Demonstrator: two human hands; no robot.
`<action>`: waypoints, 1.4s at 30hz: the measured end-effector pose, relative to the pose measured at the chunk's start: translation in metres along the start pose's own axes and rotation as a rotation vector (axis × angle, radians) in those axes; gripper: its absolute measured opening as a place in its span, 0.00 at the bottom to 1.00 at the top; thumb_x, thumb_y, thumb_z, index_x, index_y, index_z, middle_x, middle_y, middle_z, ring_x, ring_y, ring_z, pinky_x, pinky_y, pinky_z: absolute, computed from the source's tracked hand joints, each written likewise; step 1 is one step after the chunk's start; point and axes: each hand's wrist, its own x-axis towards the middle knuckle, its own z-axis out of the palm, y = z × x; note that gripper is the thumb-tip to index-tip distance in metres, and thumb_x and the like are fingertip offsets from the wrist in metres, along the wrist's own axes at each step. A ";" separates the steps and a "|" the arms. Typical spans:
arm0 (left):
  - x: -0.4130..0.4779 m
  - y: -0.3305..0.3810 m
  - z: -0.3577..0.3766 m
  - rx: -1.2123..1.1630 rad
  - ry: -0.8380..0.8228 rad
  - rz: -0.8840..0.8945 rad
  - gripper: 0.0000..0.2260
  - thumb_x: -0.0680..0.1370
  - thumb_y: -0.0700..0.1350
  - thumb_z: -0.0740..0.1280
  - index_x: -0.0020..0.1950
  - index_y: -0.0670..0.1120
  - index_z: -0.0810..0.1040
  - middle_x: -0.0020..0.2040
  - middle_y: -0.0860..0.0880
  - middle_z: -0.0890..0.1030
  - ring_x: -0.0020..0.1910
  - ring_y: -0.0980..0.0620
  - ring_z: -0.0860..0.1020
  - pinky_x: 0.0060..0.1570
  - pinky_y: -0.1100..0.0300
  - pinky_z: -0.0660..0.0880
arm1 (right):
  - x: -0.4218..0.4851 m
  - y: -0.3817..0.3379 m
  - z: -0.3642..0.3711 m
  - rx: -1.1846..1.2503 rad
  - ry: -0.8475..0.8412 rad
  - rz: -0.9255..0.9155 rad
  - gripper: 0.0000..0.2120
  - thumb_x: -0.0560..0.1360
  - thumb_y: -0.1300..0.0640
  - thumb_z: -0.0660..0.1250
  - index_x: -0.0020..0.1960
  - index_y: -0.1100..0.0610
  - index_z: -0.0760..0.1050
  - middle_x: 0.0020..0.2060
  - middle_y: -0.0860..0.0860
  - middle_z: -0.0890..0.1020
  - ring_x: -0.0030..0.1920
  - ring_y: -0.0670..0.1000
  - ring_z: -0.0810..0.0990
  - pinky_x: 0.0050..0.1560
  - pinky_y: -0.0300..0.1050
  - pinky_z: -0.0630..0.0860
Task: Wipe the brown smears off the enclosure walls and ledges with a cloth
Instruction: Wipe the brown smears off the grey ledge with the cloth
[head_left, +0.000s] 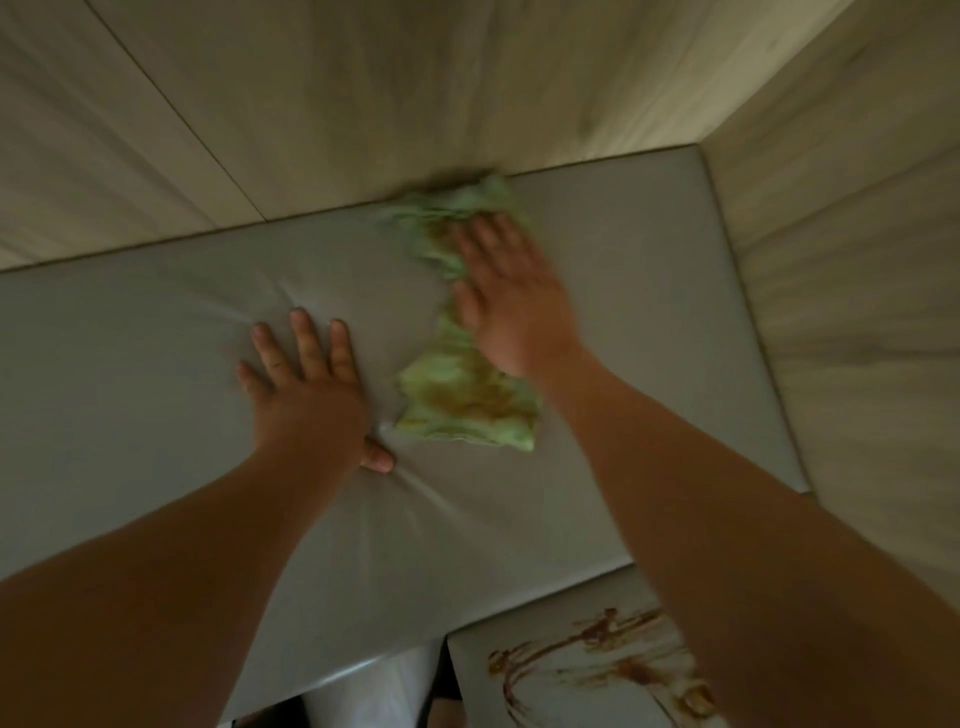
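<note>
Closest in, the squiggly brown smears (597, 660) sit just below the front edge of the big grey padded ledge (130, 338), under the right arm. On the pad, the left hand (306, 384) presses flat with nothing in it. The right hand (509, 296) lies flat on the stained green cloth (467, 400), which runs lengthwise to the pad's back edge. So I reckon the right hand drags it back.

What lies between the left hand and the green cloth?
Only a narrow bare strip of the grey pad, as the head view shows; the left hand lies flat beside the green cloth.
</note>
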 end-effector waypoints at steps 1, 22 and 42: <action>0.000 0.000 0.000 -0.003 -0.004 -0.004 0.71 0.64 0.74 0.73 0.79 0.41 0.25 0.79 0.33 0.29 0.77 0.23 0.36 0.76 0.27 0.49 | -0.006 0.029 -0.004 -0.031 0.013 0.083 0.29 0.84 0.46 0.52 0.81 0.57 0.64 0.79 0.57 0.67 0.81 0.59 0.61 0.81 0.55 0.57; -0.028 -0.095 0.022 -0.389 0.291 0.265 0.51 0.73 0.73 0.64 0.85 0.46 0.49 0.85 0.44 0.52 0.83 0.42 0.50 0.81 0.43 0.47 | 0.026 -0.108 0.002 0.061 -0.076 0.390 0.31 0.86 0.42 0.42 0.85 0.54 0.46 0.84 0.51 0.48 0.84 0.56 0.43 0.82 0.53 0.38; -0.101 -0.072 0.118 -0.263 0.476 0.338 0.20 0.77 0.57 0.66 0.69 0.58 0.74 0.70 0.46 0.73 0.69 0.35 0.68 0.73 0.32 0.61 | -0.147 -0.004 -0.001 -0.114 -0.141 0.504 0.36 0.82 0.37 0.42 0.85 0.53 0.48 0.84 0.55 0.52 0.83 0.58 0.49 0.82 0.56 0.48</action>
